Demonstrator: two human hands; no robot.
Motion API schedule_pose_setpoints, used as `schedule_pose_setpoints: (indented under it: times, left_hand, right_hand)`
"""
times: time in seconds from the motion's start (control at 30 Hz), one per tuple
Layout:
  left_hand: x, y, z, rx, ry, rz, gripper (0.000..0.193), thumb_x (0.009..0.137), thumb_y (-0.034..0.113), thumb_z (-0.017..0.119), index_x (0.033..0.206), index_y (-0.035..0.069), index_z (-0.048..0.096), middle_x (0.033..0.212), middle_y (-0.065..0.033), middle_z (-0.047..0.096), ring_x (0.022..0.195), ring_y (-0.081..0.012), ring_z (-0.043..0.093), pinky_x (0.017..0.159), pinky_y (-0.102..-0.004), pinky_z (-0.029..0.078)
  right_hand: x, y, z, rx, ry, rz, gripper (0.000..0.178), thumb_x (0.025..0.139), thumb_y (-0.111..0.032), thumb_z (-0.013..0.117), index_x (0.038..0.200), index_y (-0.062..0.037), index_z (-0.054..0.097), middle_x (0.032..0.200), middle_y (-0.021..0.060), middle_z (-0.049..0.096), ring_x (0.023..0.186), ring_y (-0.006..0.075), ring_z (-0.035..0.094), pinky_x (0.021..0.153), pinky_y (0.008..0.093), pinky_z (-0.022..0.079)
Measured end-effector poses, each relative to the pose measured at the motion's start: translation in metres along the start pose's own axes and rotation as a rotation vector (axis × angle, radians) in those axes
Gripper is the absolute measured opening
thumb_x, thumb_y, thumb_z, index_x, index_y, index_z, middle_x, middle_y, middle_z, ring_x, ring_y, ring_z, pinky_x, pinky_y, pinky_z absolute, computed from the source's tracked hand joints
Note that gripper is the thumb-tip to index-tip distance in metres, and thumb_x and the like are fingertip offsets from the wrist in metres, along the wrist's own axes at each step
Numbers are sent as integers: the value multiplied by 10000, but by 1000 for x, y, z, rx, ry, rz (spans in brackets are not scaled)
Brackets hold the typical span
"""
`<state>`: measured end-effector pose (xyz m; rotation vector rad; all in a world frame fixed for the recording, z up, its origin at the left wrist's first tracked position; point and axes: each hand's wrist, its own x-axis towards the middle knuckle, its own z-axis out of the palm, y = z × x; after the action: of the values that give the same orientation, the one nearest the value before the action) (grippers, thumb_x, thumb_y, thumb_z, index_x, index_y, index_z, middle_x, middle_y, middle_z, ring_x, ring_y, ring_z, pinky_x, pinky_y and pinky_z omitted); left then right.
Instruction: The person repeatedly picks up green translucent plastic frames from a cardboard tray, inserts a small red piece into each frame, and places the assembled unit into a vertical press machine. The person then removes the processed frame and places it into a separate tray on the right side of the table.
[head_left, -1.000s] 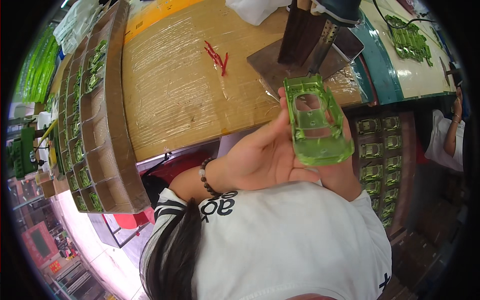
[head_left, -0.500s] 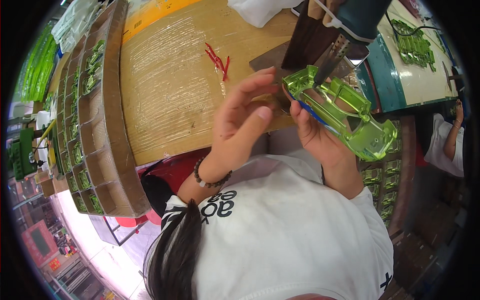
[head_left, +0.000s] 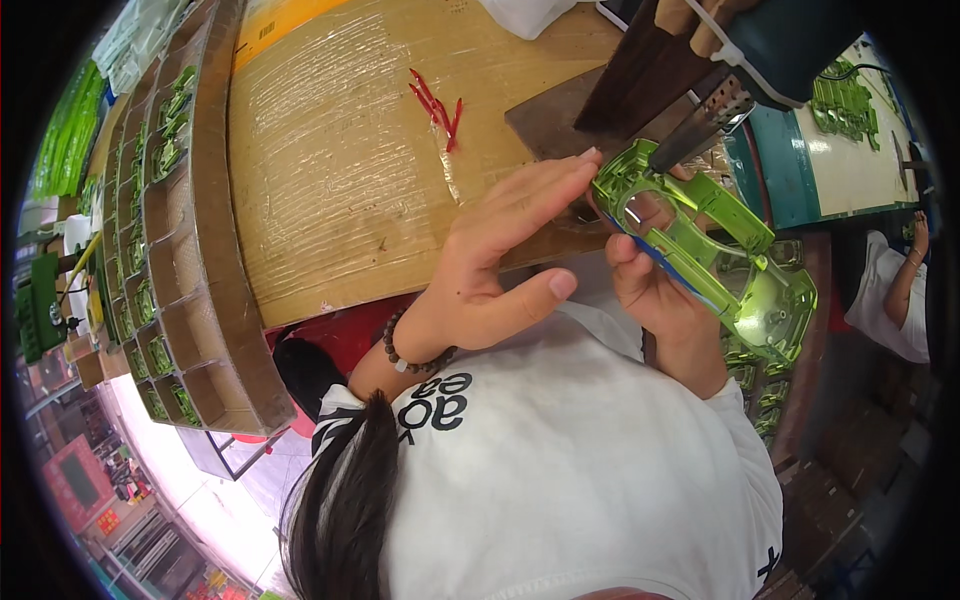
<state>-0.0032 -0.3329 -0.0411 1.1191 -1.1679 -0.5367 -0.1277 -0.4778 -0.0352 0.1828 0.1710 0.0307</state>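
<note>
My right hand grips a shiny green plastic toy car body shell from below, its hollow inside turned up. A blue strip runs along the shell's near edge. My left hand is open, its fingers stretched toward the shell's left end and the thumb held apart. Whether those fingertips touch the shell, I cannot tell. Over that same end points the dark tip of a soldering-iron-like tool with a perforated metal sleeve; it looks to be at or just above the plastic.
A brown compartment tray with green parts stands at left. Thin red pieces lie on the film-covered table. The tool's dark stand rises behind the shell. More green shells and another person's arm are at right.
The shell and my right hand have shifted slightly right and nearer in the picture. My left hand has moved right with its fingers straighter, toward the shell's end.
</note>
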Motion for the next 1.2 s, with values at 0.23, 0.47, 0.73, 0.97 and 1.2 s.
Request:
schedule_pose_setpoints:
  times: [0.23,0.47,0.73,0.97,1.2]
  left_hand:
    - [5,0,-4,140,-74,80,606,735,183,587,1279,-25,421,1320,-190,421,1209,-347,405,1010,-433,264]
    - [6,0,-6,169,-110,109,629,725,194,599,1281,-33,413,1324,-193,416,1222,-338,397,1023,-440,251]
    - [7,2,-4,179,-124,107,656,712,183,612,1295,-26,397,1334,-193,403,1221,-341,394,1022,-430,256]
    - [8,2,-2,194,-137,98,673,712,183,624,1311,-8,384,1350,-192,379,1227,-344,377,1014,-424,265]
    - [11,4,1,256,-147,100,681,719,190,629,1318,-4,372,1354,-197,367,1220,-346,380,1000,-416,278]
  right_hand:
    - [-2,0,2,-4,28,-22,538,913,-456,361,1249,-41,428,1075,175,586,857,378,617,647,332,582]
    - [-4,0,4,-26,70,-14,545,898,-476,377,1220,-46,465,1034,152,609,804,343,634,616,307,579]
    - [-6,-3,4,-63,96,-9,545,895,-481,374,1193,-41,495,1004,142,625,771,332,642,594,294,576]
    - [-5,-7,-3,35,-64,19,510,924,-415,347,1254,-34,423,1104,191,573,884,400,602,717,362,568]
    - [-8,-8,-13,73,-150,-50,517,932,-406,336,1272,-22,396,1162,206,535,948,439,564,758,385,554]
